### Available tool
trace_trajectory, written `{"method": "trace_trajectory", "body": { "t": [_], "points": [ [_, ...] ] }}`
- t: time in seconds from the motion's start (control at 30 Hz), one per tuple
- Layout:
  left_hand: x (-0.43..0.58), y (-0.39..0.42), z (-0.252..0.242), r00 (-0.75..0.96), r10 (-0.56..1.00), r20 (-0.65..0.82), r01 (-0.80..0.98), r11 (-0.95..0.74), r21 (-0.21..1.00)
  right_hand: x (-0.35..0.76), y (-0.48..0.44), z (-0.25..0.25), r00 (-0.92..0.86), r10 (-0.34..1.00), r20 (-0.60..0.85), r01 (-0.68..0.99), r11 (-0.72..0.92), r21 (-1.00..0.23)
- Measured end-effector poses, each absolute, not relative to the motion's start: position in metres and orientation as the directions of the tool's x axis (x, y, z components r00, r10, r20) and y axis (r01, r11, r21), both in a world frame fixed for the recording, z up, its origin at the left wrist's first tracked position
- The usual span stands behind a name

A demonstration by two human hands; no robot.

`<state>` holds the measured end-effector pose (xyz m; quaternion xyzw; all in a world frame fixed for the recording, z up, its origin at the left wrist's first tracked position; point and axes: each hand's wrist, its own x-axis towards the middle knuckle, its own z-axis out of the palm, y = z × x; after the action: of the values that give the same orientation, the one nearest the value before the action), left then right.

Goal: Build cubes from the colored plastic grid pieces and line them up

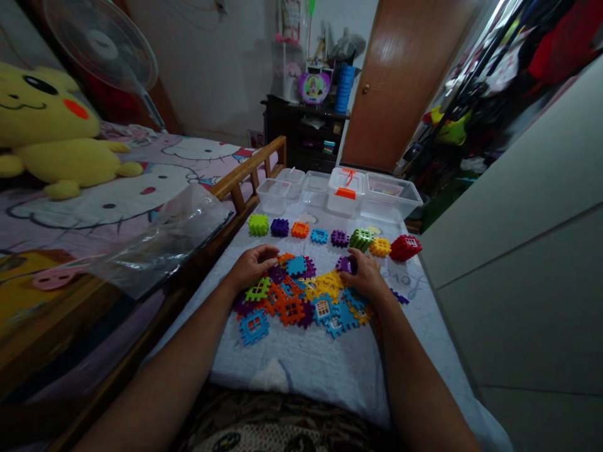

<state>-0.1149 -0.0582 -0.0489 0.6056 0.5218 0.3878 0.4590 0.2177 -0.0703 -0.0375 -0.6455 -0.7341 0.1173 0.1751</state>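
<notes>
A loose heap of interlocking plastic building tiles [291, 309] in orange, blue, purple, yellow and green lies on the cloth before me. My left hand [254, 266] is at the heap's far left edge, fingers a little apart, beside orange and purple tiles; nothing shows in its grasp. On the far right side, my right hand [366, 274] pinches a purple tile [345, 264] between thumb and fingers. Beyond both hands runs a row of single-colour stacks, among them a lime green stack [259, 225], a blue stack [319, 236], a yellow stack [380, 247] and a red stack [403, 248].
Clear plastic boxes [389, 199] line the far end, one with a lidded top and orange latch [345, 193]. A wooden bed rail [245, 179] borders the left, with a clear plastic bag [160, 242] beside it. A pale cabinet [518, 238] stands at right.
</notes>
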Motion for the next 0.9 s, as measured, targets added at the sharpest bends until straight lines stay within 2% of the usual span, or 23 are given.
{"method": "trace_trajectory", "body": {
  "t": [0.6,0.73,0.9],
  "points": [
    [-0.114,-0.059,-0.048,0.151,0.988,-0.007,0.272,-0.034,0.962,0.216,-0.070,-0.034,-0.125,0.989,0.081,0.912,0.147,-0.383],
    [-0.115,-0.059,-0.044,0.153,0.988,-0.009,0.292,-0.036,0.956,0.215,-0.070,-0.021,-0.137,0.978,0.157,0.909,0.187,-0.373],
    [-0.114,-0.061,-0.039,0.148,0.989,-0.004,0.318,-0.044,0.947,0.215,-0.045,0.012,-0.218,0.930,0.298,0.891,0.314,-0.329]
  ]
}}
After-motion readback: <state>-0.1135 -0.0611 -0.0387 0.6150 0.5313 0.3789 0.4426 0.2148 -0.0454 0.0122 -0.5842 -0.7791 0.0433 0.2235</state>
